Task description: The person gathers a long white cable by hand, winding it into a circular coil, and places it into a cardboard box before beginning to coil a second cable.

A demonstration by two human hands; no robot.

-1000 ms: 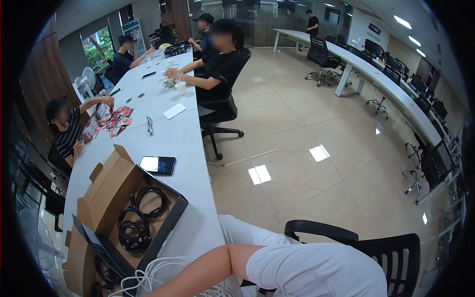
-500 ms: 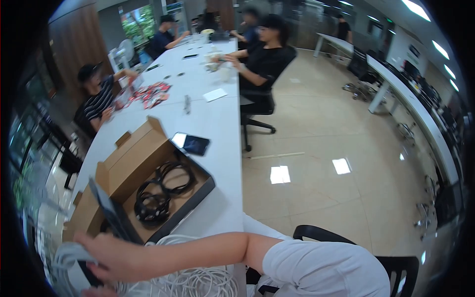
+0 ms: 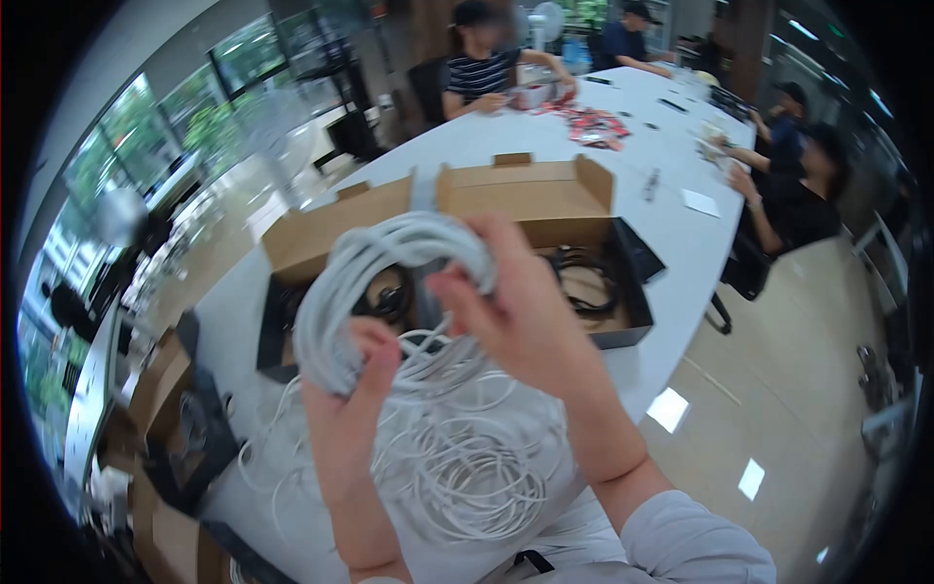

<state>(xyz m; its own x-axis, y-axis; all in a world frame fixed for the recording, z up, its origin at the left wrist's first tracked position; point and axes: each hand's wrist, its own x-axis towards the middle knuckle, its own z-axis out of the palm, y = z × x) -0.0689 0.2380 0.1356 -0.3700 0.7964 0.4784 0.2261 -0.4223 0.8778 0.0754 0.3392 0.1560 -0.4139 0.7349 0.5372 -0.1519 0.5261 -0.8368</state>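
A thick coil of white cable (image 3: 326, 297) is held up in front of me by both hands. Its lower left side is gripped by my left hand (image 3: 352, 375), thumb pressed against the loops. My right hand (image 3: 511, 297) is closed round the coil's right end. Below lies a loose pile of white cable (image 3: 477, 482) on the table (image 3: 263, 321). Beyond the coil stand two open cardboard boxes, a left box (image 3: 336, 224) and a right box (image 3: 530, 187). Black cables (image 3: 589, 282) lie in the right one; the coil partly hides the left one's contents.
More open boxes (image 3: 175, 409) stand at the table's left edge. Across the table a person in a striped shirt (image 3: 477, 73) sits by a heap of red packets (image 3: 593, 127). People in dark clothes sit farther along. A white sheet (image 3: 700, 202) lies near the right edge.
My view has swung left. The white coil, at the lower left before, is now central and raised, with both hands on it.
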